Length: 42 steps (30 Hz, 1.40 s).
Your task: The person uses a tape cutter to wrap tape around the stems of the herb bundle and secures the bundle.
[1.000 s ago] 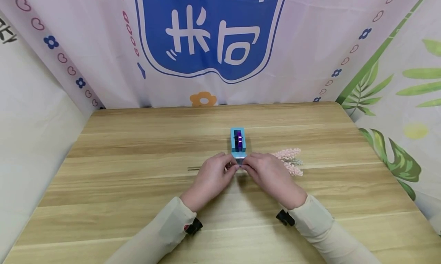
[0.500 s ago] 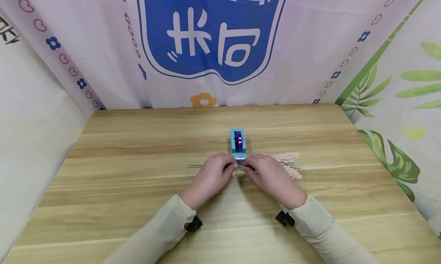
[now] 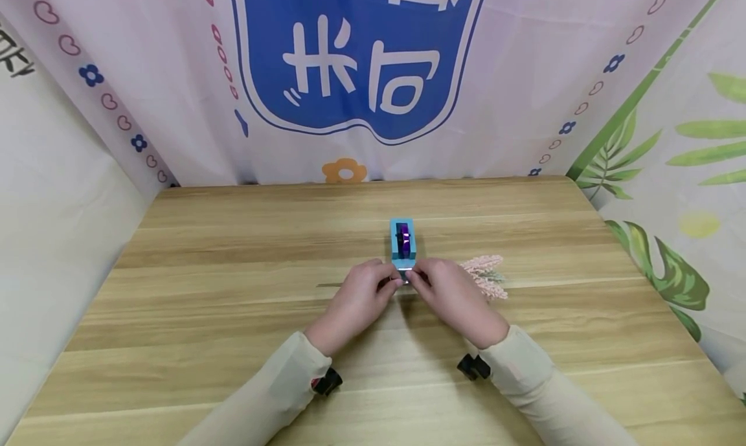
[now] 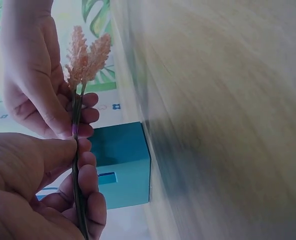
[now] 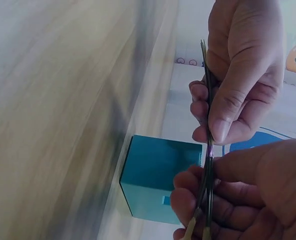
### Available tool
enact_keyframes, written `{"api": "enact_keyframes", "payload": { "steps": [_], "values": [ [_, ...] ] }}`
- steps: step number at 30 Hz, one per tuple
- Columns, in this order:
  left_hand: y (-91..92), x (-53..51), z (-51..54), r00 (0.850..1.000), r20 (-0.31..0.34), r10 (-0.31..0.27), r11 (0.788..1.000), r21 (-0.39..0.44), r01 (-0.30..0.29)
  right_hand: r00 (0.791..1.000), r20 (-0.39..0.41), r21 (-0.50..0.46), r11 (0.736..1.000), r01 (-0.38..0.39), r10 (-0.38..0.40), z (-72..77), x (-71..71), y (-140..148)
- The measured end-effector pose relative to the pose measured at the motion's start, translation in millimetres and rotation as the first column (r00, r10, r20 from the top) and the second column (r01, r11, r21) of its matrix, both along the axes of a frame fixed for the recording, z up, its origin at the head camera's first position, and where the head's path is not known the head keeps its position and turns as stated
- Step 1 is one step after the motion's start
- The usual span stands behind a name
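Pink artificial flowers (image 3: 486,278) on dark green stems (image 4: 76,112) are held crosswise in front of a blue tape dispenser (image 3: 403,263). My left hand (image 3: 361,297) pinches the stems between thumb and curled fingers, their cut ends sticking out to the left. Close beside it, my right hand (image 3: 457,297) grips the same stems nearer the blossoms, its fingertips almost meeting the left ones. A narrow band of purple tape (image 5: 210,151) shows on the stems between the two thumbs. Whether it is still joined to the dispenser is hidden by the fingers.
A purple tape roll (image 3: 405,240) sits in the dispenser, just beyond the fingertips. The wood-grain table (image 3: 245,252) spreads around the hands. A printed curtain (image 3: 175,77) hangs behind its far edge.
The fingertips of my right hand have shifted slightly on the stems, and its wrist has moved a little left. The blossoms have moved slightly left too. My left hand keeps its place.
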State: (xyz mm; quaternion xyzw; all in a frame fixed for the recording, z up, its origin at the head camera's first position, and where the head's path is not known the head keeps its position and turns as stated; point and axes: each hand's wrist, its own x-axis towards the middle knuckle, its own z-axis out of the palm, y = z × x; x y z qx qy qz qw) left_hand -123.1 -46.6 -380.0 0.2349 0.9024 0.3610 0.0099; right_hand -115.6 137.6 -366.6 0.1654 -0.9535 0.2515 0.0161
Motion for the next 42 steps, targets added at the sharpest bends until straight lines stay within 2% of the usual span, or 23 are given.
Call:
{"api": "enact_keyframes", "payload": {
  "steps": [7, 17, 20, 29, 35, 42],
  "values": [
    [0.7, 1.3, 0.1, 1.0, 0.006, 0.002, 1.0, 0.0, -0.002, 0.997, 0.059, -0.009, 0.999, 0.052, -0.051, 0.3, -2.8, -5],
    [2.9, -1.7, 0.4, 1.0, -0.018, 0.01, 0.999, -0.034, -0.01, 0.995, 0.077, -0.029, 0.997, 0.071, -0.069, -0.7, -5.0, -6],
    [3.2, -4.5, 1.3, 0.999, -0.006, 0.034, 0.998, -0.054, -0.035, 0.993, 0.089, -0.047, 0.996, 0.078, -0.073, -1.4, -5.1, -6],
    [2.3, -17.5, 4.8, 0.988, 0.072, 0.14, 0.99, -0.036, -0.137, 0.988, 0.144, -0.101, 0.992, 0.078, -0.063, -4.5, -6.0, -6],
    [3.5, -27.0, 3.8, 0.99, 0.093, 0.105, 0.994, -0.025, -0.103, 0.986, 0.156, -0.122, 0.99, 0.068, -0.049, -5.3, -6.5, -5],
    [5.5, -31.0, 5.4, 0.991, 0.111, 0.075, 0.996, -0.047, -0.071, 0.985, 0.167, -0.141, 0.988, 0.065, -0.041, -6.2, -7.2, -4]
  ]
}}
